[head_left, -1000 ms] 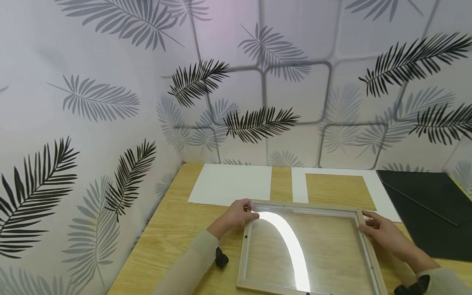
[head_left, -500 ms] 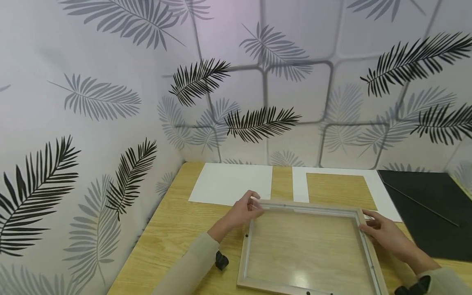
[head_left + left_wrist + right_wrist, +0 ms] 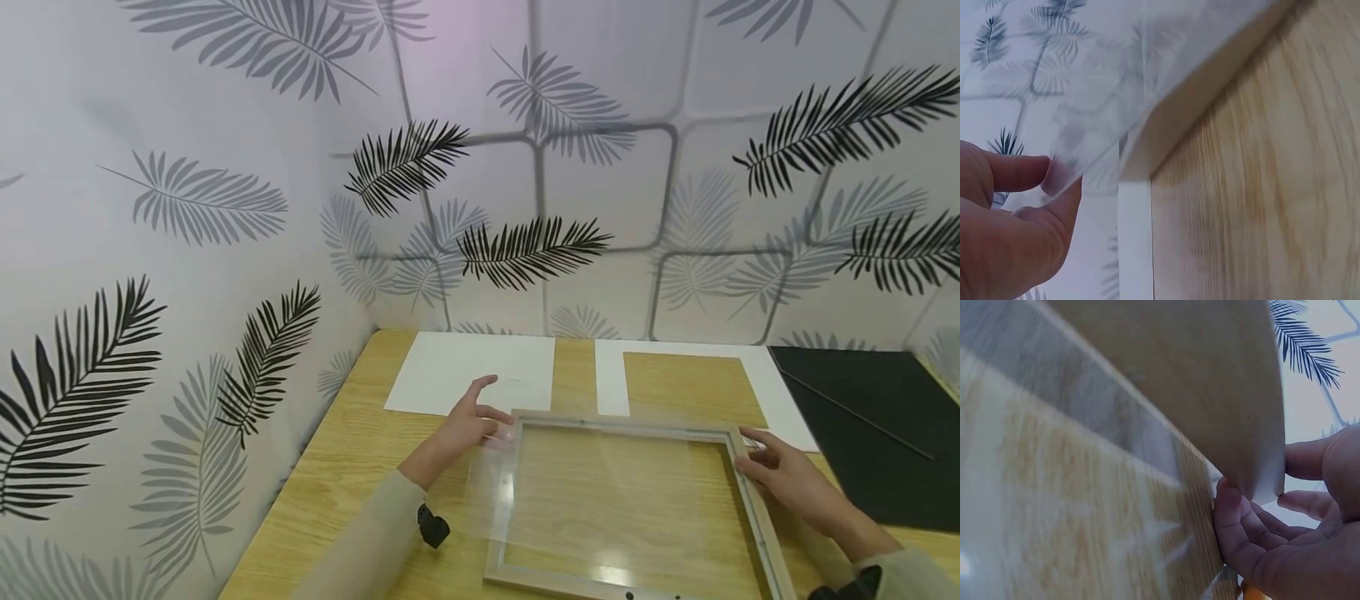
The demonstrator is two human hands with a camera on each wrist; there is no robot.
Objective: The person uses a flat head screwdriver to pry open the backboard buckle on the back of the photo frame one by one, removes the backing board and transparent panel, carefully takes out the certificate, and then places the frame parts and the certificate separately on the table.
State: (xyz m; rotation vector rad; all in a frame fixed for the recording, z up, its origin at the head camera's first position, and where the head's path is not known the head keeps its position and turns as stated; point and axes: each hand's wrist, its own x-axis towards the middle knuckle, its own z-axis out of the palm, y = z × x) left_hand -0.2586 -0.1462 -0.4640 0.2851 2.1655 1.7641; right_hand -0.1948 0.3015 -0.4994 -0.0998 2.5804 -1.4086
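A light wooden picture frame (image 3: 763, 518) lies on the table in the head view. My left hand (image 3: 452, 435) pinches a corner of a thin clear plastic sheet (image 3: 483, 500) between thumb and finger. That sheet slants across the frame's left side and overhangs it. In the left wrist view, the sheet (image 3: 1100, 125) passes over the frame's edge, the thumb (image 3: 1057, 219) beneath its corner. My right hand (image 3: 798, 485) grips the frame's far right corner. The right wrist view shows its fingers (image 3: 1229, 519) around the wooden corner (image 3: 1235, 437).
A white sheet (image 3: 468, 371) lies at the back of the wood-grain table (image 3: 337, 500). Beside it is a white mat (image 3: 611, 383) with a rectangular window. A black board (image 3: 892, 450) bearing a thin rod (image 3: 862, 411) lies at right. Leaf-patterned walls stand behind and at left.
My left hand has moved left from the frame's corner, drawing the clear sheet out over the frame's left side. The glare on the sheet has shrunk. The right hand stays at its corner.
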